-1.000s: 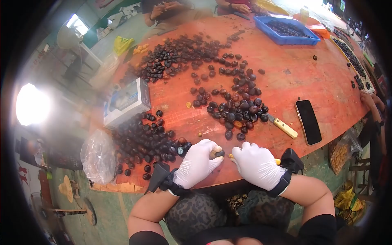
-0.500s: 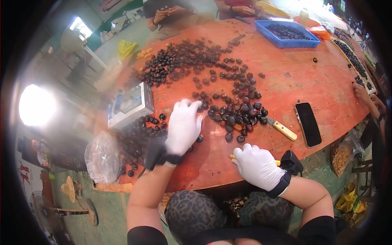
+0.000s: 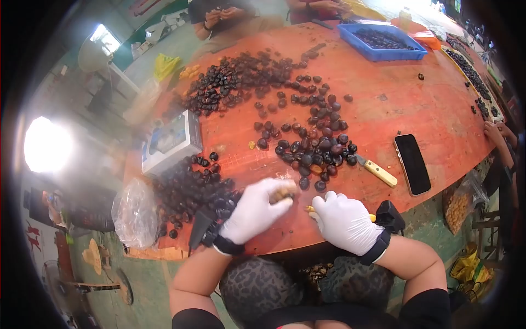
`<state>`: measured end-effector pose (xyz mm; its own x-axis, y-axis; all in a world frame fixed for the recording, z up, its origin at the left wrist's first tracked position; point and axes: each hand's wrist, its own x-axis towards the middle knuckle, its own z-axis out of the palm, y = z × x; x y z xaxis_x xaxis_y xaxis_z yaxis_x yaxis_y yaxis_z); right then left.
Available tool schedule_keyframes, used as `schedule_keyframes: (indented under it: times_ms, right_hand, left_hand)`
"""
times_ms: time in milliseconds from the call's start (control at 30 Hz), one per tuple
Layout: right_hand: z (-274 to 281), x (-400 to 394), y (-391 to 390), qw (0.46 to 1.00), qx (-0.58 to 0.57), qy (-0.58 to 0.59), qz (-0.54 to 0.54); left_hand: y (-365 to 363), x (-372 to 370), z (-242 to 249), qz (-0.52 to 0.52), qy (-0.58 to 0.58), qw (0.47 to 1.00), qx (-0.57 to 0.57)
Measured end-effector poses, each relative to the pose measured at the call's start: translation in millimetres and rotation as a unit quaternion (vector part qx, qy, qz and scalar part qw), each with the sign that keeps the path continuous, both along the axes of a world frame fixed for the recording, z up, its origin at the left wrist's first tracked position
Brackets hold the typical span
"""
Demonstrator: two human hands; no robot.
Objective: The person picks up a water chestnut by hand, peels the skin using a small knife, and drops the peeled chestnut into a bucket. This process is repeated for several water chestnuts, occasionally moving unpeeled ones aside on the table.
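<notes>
Seen from the head camera, a person sits at the near edge of a round orange table [image 3: 416, 104], both hands in white gloves. The left hand [image 3: 255, 211] is curled around a brownish chestnut [image 3: 284, 193], pinching it between thumb and fingertips just above the table's near rim. The right hand [image 3: 344, 220] is clenched around a small yellow-handled knife [image 3: 310, 209]; only its yellow tip shows, poking toward the chestnut, so the two meet close to the body, probably where the grip is steadiest.

Beyond the hands, toward the table's middle, lies a loose pile of dark chestnuts [image 3: 318, 145]. A second, denser heap [image 3: 192, 189] sits at the table's left edge, beside a clear plastic bag [image 3: 131, 211] and a white box [image 3: 170, 142]. To the right of the middle pile rest a spare knife [image 3: 377, 170] and a black phone [image 3: 412, 163], near the rim. A blue tray [image 3: 381, 41] stands at the far side, where other people's hands are at work.

Bare tabletop stretches between the middle pile and the tray, leaving free room; the near rim by the hands is tight.
</notes>
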<state>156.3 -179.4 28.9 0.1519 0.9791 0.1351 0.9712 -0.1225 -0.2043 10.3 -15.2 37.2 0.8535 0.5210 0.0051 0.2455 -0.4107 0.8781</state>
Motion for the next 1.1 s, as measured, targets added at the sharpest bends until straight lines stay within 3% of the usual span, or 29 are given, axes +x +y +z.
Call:
schedule_keyframes:
  times_ms: [233, 733, 1100]
  right_hand:
    - [-1, -2, 4, 0.999, 0.032, -0.022, 0.031]
    - [-3, -2, 10, 0.999, -0.004, -0.037, 0.025]
    - [0, -9, 11, 0.999, -0.023, -0.034, 0.032]
  left_hand:
    - [-7, -11, -7, -0.056, 0.077, 0.993, 0.074]
    - [-9, -11, -14, -0.027, 0.056, 0.996, 0.064]
    - [-10, -9, -11, -0.031, 0.066, 0.990, 0.118]
